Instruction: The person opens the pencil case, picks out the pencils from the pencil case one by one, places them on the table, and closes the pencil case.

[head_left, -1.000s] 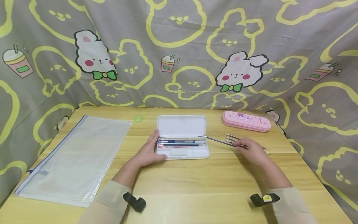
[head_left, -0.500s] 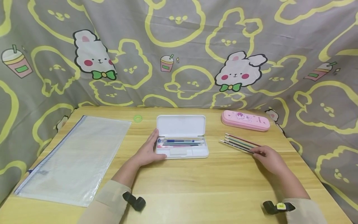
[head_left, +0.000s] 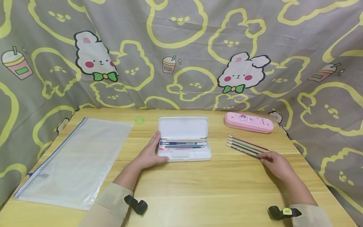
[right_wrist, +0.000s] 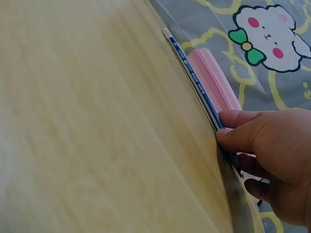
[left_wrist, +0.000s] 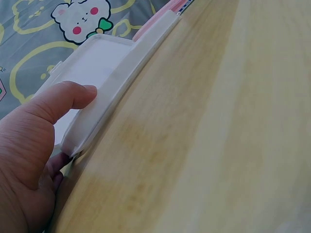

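Observation:
A white pencil case (head_left: 203, 154) lies with its lid raised in the middle of the table. Its tray holds several pens and pencils, among them a blue pen (head_left: 181, 143), plus a white block (head_left: 180, 153) that may be an eraser. My left hand (head_left: 148, 154) grips the case's left end; in the left wrist view the thumb (left_wrist: 80, 95) lies on its front edge. At the right, my right hand (head_left: 279, 165) pinches a dark blue pencil (right_wrist: 192, 73) between thumb and forefinger. That pencil lies nearest me in a row with several others, including a red one (head_left: 249, 143).
A pink pencil case (head_left: 249, 123) sits behind the loose pencils. At the left lies a clear mesh zip pouch (head_left: 76, 164). A green ring (head_left: 139, 120) rests near the back edge. A patterned curtain (head_left: 181, 47) hangs behind the wooden table (head_left: 204, 195).
My right hand has moved right and toward me, bringing the dark blue pencil from beside the white case to the row of pencils. The left hand has stayed on the case.

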{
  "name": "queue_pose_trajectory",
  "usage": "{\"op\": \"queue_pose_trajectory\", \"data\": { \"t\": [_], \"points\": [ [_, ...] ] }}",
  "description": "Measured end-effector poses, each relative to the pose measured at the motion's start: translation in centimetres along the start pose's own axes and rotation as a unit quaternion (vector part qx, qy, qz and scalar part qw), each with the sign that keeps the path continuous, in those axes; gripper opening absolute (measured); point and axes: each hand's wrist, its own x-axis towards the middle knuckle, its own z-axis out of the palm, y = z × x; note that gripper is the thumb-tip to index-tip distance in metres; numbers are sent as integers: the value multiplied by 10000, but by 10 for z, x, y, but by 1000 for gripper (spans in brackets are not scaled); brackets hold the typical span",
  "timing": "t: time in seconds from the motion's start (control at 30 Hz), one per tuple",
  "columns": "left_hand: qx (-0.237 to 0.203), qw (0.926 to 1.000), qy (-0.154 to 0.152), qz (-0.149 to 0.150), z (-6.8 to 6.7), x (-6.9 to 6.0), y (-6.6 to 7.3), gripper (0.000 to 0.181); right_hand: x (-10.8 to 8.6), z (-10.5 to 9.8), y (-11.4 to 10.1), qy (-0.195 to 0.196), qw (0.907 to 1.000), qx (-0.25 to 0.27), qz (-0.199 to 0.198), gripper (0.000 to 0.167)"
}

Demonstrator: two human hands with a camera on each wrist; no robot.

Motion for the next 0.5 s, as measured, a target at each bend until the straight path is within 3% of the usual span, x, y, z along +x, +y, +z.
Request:
{"op": "queue_pose_trajectory", "data": {
  "t": [0.5],
  "points": [
    [-23, 10000, 2, 1, 0, 0, -1, 119, 0, 1, 3, 0, 9999, 110, 43, 24]
  ]
}}
